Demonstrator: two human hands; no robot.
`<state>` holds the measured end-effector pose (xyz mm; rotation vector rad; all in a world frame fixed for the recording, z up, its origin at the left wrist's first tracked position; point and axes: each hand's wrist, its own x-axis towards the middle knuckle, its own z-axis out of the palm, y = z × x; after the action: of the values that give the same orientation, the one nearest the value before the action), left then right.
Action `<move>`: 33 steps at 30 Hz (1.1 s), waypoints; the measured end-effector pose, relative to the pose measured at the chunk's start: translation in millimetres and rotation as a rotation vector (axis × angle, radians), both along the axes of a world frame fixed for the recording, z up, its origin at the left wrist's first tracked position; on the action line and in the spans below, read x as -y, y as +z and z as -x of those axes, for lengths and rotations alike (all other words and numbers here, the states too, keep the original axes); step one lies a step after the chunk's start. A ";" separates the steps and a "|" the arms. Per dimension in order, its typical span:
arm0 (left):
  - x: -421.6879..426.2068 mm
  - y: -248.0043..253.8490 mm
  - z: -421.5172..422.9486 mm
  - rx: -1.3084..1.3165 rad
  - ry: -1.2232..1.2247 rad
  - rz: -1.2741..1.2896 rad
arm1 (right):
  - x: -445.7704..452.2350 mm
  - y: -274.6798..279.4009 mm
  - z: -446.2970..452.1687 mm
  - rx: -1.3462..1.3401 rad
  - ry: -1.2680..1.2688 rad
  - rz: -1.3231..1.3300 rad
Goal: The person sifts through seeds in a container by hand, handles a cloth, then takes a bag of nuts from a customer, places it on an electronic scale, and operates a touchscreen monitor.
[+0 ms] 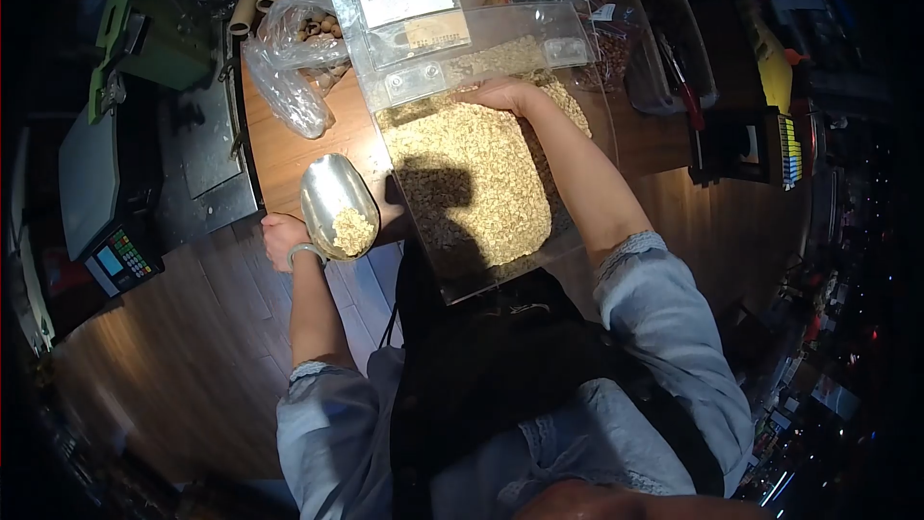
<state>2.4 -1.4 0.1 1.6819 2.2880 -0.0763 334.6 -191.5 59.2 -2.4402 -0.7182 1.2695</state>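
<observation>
At far left, a scale [120, 260] stood beyond the wooden table [274, 159]. My left hand [284, 239] was at the table's near left corner, fingers curled, just beside the near end of a metal scoop [332, 183]; whether they closed on its handle or the table edge, I cannot tell. The scoop lay tilted over the tabletop, a small heap of pale flakes [352, 231] in its near end. Stiff, smooth and probably light, it would be best taken by the handle, kept level lest the loose flakes slide out.

Right of it, a clear bin [563, 243] held a broad mass of the same flakes, dry and light singly, likely heavy together; its stiff walls would call for a hold on both sides. My right hand [496, 93] reached into the far part of the bin, low against the flakes, fingers pointing left. Their tips were hard to make out, so I cannot tell how far open it was or whether it grasped anything. At far right stood a tub [707, 58].
</observation>
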 end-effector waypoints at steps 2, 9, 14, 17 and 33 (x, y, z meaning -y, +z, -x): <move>-0.2 2.0 -0.9 0.003 -0.002 -0.003 | 9.4 6.5 15.1 0.028 0.012 -0.076; 2.4 7.1 -2.5 0.010 0.006 0.012 | 34.4 33.5 80.0 0.216 0.063 -0.379; 2.4 8.0 -3.9 0.001 0.014 0.010 | 56.1 43.8 105.7 0.161 -0.025 -0.535; 2.6 5.7 -3.8 -0.008 0.022 -0.004 | 75.8 55.4 111.3 -0.133 -0.406 -0.582; 0.6 3.5 -0.1 0.026 0.013 0.007 | 134.4 68.2 94.0 -1.311 -1.038 -1.241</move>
<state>2.6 -2.0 3.5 1.6545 2.2769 -0.0586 240.6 -325.9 127.4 -0.4653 0.1961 1.0401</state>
